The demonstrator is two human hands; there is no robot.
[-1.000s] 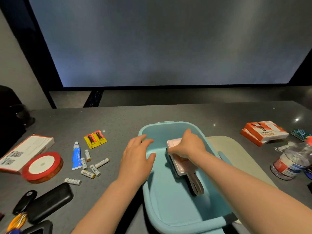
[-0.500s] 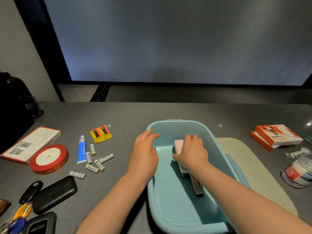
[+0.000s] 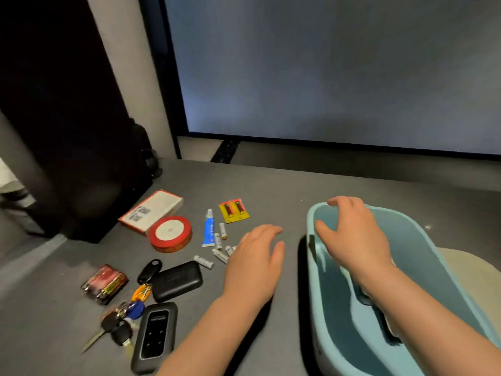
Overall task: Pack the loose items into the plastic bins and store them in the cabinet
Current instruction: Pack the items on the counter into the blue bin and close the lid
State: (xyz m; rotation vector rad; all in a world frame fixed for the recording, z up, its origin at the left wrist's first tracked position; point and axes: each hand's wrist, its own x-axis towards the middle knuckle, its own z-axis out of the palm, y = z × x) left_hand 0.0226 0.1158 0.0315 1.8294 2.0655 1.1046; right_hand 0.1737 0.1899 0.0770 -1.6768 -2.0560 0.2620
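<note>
A grey tabletop [image 3: 271,185] seen from the head view, with a pale blue plastic bin [image 3: 423,234] at the near right and a scatter of loose items at the near left. The bin's long axis runs from the far left toward the near right, its open mouth facing up; a dark, long-handled object [image 3: 379,318] lies along that axis inside it, mostly hidden by the forearm, so its identity cannot be told. The right hand [image 3: 352,237] is over the far end of the bin, fingers spread and relaxed, holding nothing; whether it touches the rim cannot be told. The left hand [image 3: 257,261] is low over the table just left of the bin, palm down, fingers straight and together, holding nothing, its fingertips beside the loose batteries [image 3: 221,249]. Packing appears to be at an early stage: at least one item is in the bin, while most remain out. Still on the table are the batteries, a blue glue tube [image 3: 209,229] pointing far-to-near, a yellow battery pack [image 3: 234,210], a red ribbon roll [image 3: 170,234], a white-and-red box [image 3: 151,208], a black case [image 3: 177,280], a car key fob [image 3: 150,270], a bunch of keys [image 3: 122,321], a dark handheld device [image 3: 156,335] and a wrapped packet [image 3: 104,283]. No cabinet is in view; storing the bin is judged not yet begun.
</note>
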